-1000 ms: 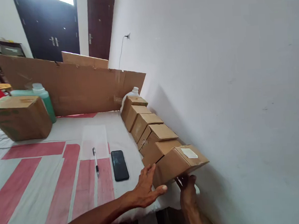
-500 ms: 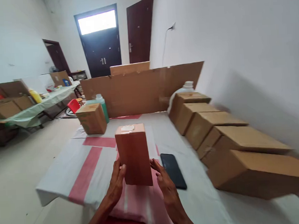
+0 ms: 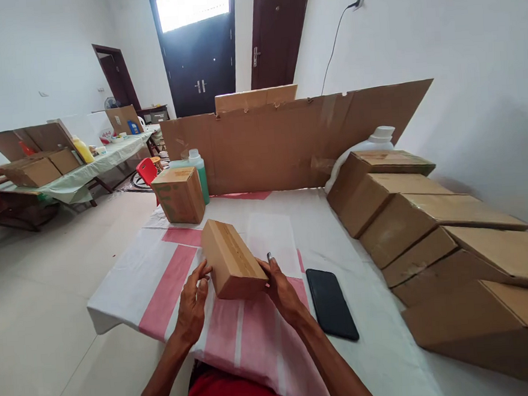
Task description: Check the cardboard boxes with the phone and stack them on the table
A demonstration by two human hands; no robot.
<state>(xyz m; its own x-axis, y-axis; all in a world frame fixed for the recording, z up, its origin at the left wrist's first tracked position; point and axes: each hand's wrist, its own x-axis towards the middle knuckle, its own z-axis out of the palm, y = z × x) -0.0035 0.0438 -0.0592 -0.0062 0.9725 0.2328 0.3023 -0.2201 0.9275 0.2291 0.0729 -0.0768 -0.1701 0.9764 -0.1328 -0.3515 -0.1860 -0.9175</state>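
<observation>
1. Left hand [image 3: 192, 299]: fingers loosely bent and parted, not wrapped round anything; tips at the left side of a small brown carton [image 3: 234, 257].
2. Right hand [image 3: 283, 290]: fingers gripping the carton's right side, by the near corner.
3. Small carton: between the two hands, over the striped, cloth-covered counter [image 3: 129, 286], tilted, tape strip along its upper face. Cannot tell whether its underside touches the cloth.
4. Phone [image 3: 332, 305]: flat on the counter, dark face up, just right of the right forearm. One end of a pen [image 3: 269, 257] shows above the right hand's fingers.
5. Row of cartons [image 3: 462, 314]: five counted, running away along the right edge of the counter, beside the wall.
6. Printed carton [image 3: 180, 195]: upright at the counter's far left; green bottle [image 3: 201, 177] just behind it.
7. White jug [image 3: 381, 137]: behind the row's farthest carton, near a long cardboard panel [image 3: 261, 153] standing across the counter's far side.
8. Background: second counter [image 3: 111, 157] at left with a yellow bottle [image 3: 83, 150]; black double door [image 3: 200, 63].
</observation>
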